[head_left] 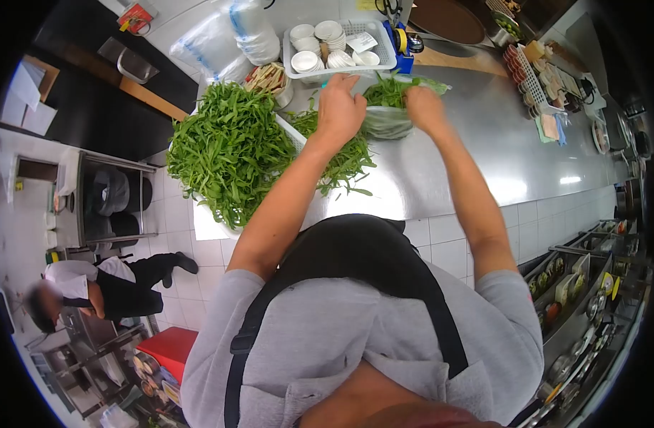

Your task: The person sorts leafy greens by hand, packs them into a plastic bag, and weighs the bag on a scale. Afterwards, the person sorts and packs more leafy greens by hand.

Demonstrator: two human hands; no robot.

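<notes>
A clear plastic bag (390,128) stands on the steel counter, with leafy greens (385,93) showing in its mouth. My left hand (341,108) is at the bag's left side, fingers curled by its rim; the fingertips are partly hidden. On the opposite side, my right hand (425,108) is closed at the greens in the bag mouth. A large heap of the same long-leaved greens (231,150) fills a white basket to the left. More loose greens (345,164) lie beneath and beside my left forearm.
Behind the bag is a white plastic basket (384,57) of small stacked dishes, beside a blue tape dispenser (400,43). Rolls of plastic bags (252,36) stand at the back left. The steel counter (498,143) extends right. Another person (106,285) is at lower left.
</notes>
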